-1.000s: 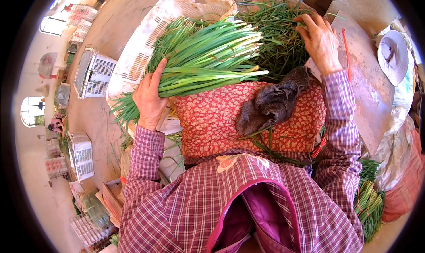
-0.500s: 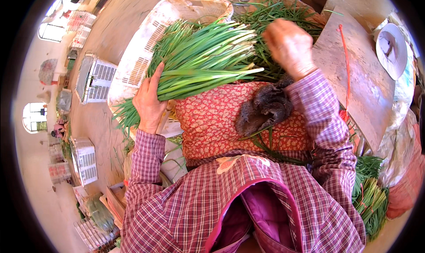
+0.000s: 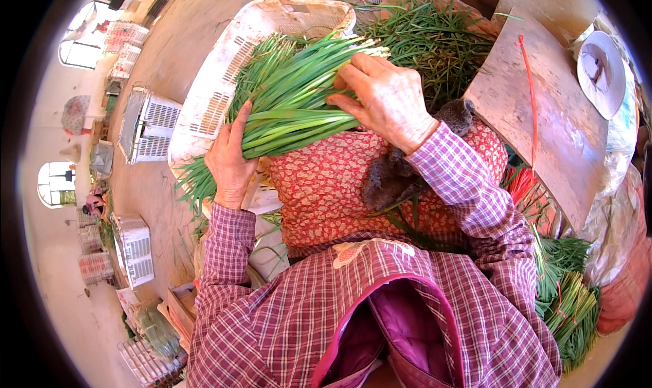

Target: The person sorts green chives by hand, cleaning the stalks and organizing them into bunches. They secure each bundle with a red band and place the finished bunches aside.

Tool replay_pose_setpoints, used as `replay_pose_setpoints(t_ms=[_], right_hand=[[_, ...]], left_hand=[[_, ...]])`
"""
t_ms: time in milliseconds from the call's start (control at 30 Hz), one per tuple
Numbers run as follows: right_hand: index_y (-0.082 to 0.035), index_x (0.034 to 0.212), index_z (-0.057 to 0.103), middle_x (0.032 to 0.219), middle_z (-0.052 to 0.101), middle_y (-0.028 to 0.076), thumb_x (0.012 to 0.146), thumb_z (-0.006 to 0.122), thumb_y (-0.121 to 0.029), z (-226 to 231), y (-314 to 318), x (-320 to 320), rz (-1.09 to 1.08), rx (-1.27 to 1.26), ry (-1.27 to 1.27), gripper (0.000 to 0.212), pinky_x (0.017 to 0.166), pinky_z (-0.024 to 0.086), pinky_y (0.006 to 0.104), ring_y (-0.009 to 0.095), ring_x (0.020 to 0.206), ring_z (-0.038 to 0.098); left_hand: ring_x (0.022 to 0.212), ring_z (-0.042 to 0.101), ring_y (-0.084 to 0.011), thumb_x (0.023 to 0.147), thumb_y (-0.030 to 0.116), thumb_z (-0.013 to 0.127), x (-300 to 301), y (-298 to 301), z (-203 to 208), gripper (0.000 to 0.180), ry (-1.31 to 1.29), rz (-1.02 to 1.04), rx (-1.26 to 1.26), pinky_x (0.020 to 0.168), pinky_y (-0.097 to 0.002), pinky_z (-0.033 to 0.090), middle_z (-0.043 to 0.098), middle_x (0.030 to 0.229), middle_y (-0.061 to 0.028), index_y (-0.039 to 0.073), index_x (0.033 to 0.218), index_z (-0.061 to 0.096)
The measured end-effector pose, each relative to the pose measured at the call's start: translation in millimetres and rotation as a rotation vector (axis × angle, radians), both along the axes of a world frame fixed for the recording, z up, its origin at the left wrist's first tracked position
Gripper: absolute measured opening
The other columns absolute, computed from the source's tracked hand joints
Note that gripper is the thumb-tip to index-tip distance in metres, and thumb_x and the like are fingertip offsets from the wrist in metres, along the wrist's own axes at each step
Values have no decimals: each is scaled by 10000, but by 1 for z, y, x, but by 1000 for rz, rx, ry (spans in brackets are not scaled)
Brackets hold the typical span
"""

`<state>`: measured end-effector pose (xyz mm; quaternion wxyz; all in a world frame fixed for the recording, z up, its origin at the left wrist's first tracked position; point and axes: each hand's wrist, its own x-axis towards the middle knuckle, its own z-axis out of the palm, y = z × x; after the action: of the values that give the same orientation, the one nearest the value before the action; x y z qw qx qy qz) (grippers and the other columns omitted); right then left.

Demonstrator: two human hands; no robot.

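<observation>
- Greens point(image 3: 292, 130), long and narrow-leaved, lay fanned left of the frame's centre, between a white crate point(image 3: 216, 106) and a red patterned cushion point(image 3: 319, 198).
- Right hand point(image 3: 388, 99) had crossed within the last second from the dark, tangled pile point(image 3: 441, 45) at the top of the frame to the pale ends of the greens, which put both hands at the same bunch.
- Its fingers were bent toward the stalks; whether they had closed on any could not be told.
- Left hand point(image 3: 232, 158) stayed where it was at the leafy end, grasping the greens, its fingers partly hidden by them.
- Glossy leaves ran from deep green to nearly white at the stalk ends.
- Rigid plastic formed the crate, its walls slotted and its rim stained brown.
- Soft printed fabric covered the cushion, where a dark, rumpled cloth point(image 3: 390, 181) of coarse, fuzzy texture lay partly behind the right sleeve point(image 3: 468, 171).
- Scuffed and flat, the surface point(image 3: 567, 130) at right carried a thin red strip point(image 3: 530, 103).
- Tied bundles point(image 3: 567, 313) filled the lower right.
</observation>
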<state>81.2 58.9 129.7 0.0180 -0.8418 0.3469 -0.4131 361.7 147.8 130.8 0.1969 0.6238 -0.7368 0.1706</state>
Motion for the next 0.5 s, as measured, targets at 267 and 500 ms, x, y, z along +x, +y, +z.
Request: replay_pose_setpoints(t_ms=[267, 500], right_hand=[[-123, 857, 610, 810, 524, 36, 714, 738, -214, 2, -6, 7, 54, -123, -111, 213, 613, 513, 348, 203, 786, 620], [-98, 898, 651, 785, 629, 73, 888, 633, -206, -11, -30, -9, 169, 20, -237, 109, 564, 538, 342, 228, 636, 648]], left_hand=[[730, 610, -238, 616, 71, 770, 0, 1, 1, 837, 13, -24, -2, 642, -353, 502, 576, 836, -49, 255, 1389, 508], [747, 616, -241, 604, 62, 770, -2, 1, 0, 855, 68, -21, 15, 654, -350, 506, 584, 854, -53, 252, 1393, 503]])
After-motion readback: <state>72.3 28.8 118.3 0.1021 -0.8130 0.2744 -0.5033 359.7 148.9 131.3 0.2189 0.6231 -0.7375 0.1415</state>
